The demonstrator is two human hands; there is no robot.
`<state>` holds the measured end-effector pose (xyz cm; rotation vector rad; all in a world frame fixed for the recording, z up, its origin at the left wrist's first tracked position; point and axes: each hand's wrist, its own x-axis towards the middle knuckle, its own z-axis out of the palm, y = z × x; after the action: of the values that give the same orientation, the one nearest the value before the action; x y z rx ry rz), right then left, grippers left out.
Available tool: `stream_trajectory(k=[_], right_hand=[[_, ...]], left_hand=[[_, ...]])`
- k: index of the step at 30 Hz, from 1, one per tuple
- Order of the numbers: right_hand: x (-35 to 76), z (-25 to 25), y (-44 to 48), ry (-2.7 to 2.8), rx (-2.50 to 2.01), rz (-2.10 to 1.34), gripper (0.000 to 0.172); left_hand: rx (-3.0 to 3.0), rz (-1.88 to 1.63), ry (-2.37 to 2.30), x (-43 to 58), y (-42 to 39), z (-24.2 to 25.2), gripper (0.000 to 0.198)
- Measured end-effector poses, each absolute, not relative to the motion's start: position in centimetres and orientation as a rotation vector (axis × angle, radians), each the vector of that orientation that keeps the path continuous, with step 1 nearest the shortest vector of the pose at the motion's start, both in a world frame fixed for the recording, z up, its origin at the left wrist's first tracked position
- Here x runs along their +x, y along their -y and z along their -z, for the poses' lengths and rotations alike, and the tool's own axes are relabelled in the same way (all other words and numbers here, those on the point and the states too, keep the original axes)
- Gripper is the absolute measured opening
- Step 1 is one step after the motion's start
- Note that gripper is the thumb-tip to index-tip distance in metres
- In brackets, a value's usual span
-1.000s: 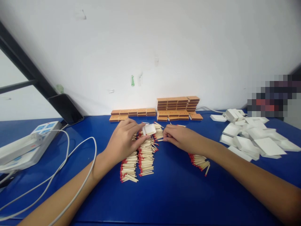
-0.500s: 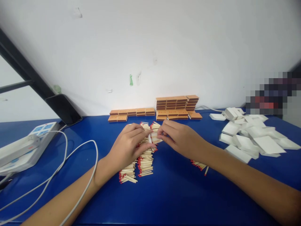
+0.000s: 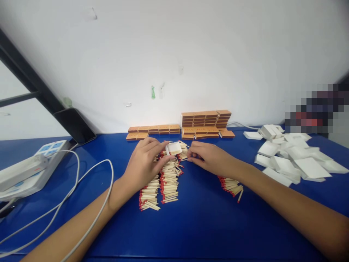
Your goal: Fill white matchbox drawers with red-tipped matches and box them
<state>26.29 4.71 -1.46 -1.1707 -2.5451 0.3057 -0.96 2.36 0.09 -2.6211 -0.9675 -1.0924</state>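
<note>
Between the thumb and fingers of my left hand (image 3: 147, 156) is a small white matchbox tray (image 3: 174, 148), tilted over the matches, with a few matchsticks along its near side. My right hand (image 3: 209, 157) is just right of the tray and apart from it, fingers curled together in a pinch; whatever is in them is hidden. Rows of red-headed matches (image 3: 169, 185) lie under and in front of my left hand. A smaller heap of matches (image 3: 231, 187) is partly covered by my right forearm.
Orange matchboxes (image 3: 205, 120) are stacked along the wall, with a lower row of matchboxes (image 3: 154, 129) to their left. White empty trays (image 3: 289, 153) are piled at the right. A power strip (image 3: 40, 167) and looping white cable (image 3: 111, 171) occupy the left, near a black phone (image 3: 75, 123).
My right hand has drawn back to the right, away from the tray. The tray in my left hand has shifted up slightly and shows more of its inside.
</note>
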Motion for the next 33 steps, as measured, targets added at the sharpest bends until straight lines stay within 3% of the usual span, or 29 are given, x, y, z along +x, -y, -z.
stream_trajectory(k=[14, 20, 33], right_hand=[[26.5, 1.5, -4.7, 2.595, -1.174, -0.263, 0.014], [26.4, 1.5, -4.8, 2.569, -1.219, -0.273, 0.007], [27.3, 0.5, -4.7, 2.591, -1.173, -0.144, 0.018]], left_hand=[[-2.625, 1.095, 0.936, -0.8, -2.2, -0.1, 0.040], [-2.633, 1.079, 0.934, -0.8, -2.3, -0.2, 0.041], [-2.640, 1.060, 0.965, -0.9, -2.3, -0.1, 0.041]])
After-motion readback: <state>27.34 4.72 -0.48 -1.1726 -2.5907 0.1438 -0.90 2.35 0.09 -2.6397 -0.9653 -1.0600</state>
